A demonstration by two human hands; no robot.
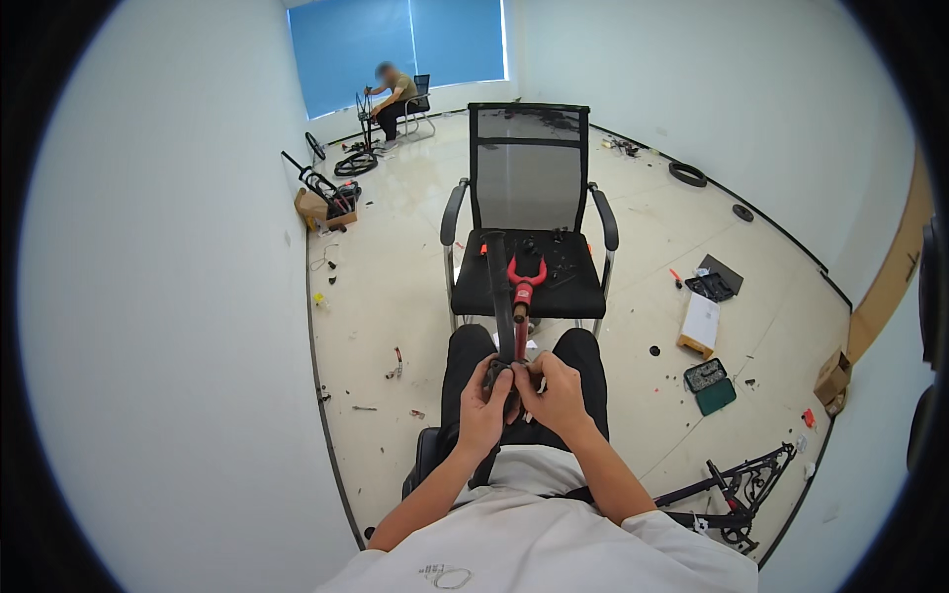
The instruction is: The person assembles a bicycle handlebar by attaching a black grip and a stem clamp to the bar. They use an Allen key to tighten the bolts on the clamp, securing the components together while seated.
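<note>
Black bar: the long, straight, dull-black bar (503,306) runs from over the seat in the upper middle down to my hands at the frame's centre; whether it touches the seat I cannot tell.
Red fork: just right of the bar, the pinkish-red fork (527,272) opens its two rounded prongs upward in a U, with a pale label on its neck and a brownish, tube-like end below.
Red rod: a thinner, darker red rod (521,343) shows beneath that end and reaches down toward my fingers.
Left hand: my left hand (480,411) is curled around the bar's lower end, thumb pressed on top.
Right hand: my right hand (558,397) meets it there, thumb and fingertips bent close together; what they pinch is too small to tell.
Chair: small dark parts lie on the black chair (580,299), in the upper middle.
</note>
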